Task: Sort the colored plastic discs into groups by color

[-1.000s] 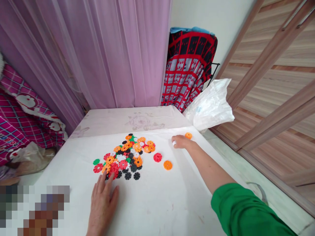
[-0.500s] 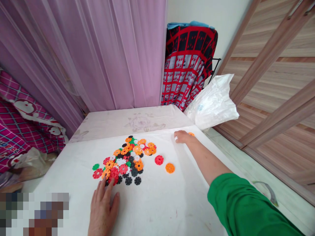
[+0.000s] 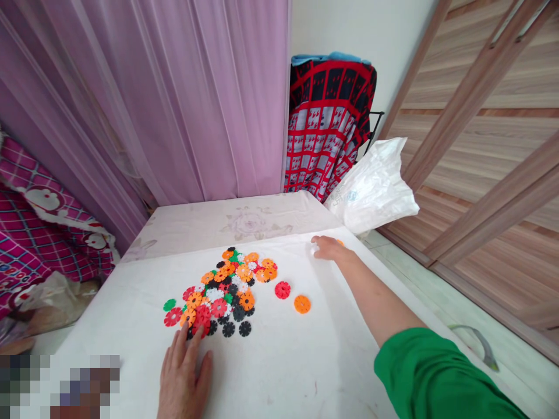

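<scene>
A pile of flat plastic snowflake discs [image 3: 227,288] in orange, red, black, white and green lies on the white-covered table [image 3: 279,361]. My left hand [image 3: 183,375] rests flat on the cloth, fingers apart, its fingertips at the pile's near edge by a red disc [image 3: 201,317]. My right hand [image 3: 327,248] reaches to the far right of the table with its fingers curled. A small white piece [image 3: 315,251] shows at its fingertips. An orange disc [image 3: 340,242] is mostly hidden under the hand. A red disc [image 3: 282,289] and another orange disc [image 3: 301,304] lie apart from the pile.
A white plastic bag [image 3: 375,189] sits at the table's far right corner. Purple curtains [image 3: 174,99] hang behind, with a red patterned blanket [image 3: 325,128] on a rack. Pink checked bedding [image 3: 39,233] lies left. The table's right edge drops to a wood-look floor.
My right hand has moved slightly further right, over the lone orange disc that lay beyond it. My left hand has stayed by the pile. The view shifted a little.
</scene>
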{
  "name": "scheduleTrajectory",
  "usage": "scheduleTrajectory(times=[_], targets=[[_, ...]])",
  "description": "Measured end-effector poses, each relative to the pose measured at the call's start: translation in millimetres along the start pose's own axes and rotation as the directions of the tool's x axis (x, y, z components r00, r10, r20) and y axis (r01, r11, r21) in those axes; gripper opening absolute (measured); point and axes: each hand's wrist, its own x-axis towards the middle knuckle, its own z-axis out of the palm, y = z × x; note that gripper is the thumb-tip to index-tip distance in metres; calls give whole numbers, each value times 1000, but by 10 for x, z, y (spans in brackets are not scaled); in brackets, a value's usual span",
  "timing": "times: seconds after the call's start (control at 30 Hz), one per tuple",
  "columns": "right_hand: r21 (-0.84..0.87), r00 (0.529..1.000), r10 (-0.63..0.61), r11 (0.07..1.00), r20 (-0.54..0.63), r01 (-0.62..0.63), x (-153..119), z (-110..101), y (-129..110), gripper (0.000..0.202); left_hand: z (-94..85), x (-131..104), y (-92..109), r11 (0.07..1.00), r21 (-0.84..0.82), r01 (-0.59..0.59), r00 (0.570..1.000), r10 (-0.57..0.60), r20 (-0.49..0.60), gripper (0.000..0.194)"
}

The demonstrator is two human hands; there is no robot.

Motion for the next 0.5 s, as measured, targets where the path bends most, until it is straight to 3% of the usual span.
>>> scheduleTrajectory(times=[0.13, 0.27, 0.5], targets=[[26, 988, 125, 992, -92, -123, -283, 174, 107, 48, 11, 3, -22, 1000, -1, -12, 1000, 12, 13, 46], [47, 970, 217, 976, -113, -213, -507, 409, 85, 38, 6, 12, -30, 1000, -19, -8, 1000, 8, 25, 47], [54, 973, 188, 982, -132, -182, -496, 465, -85, 36, -6, 28, -8, 1000, -25, 4, 1000, -3, 28, 46]])
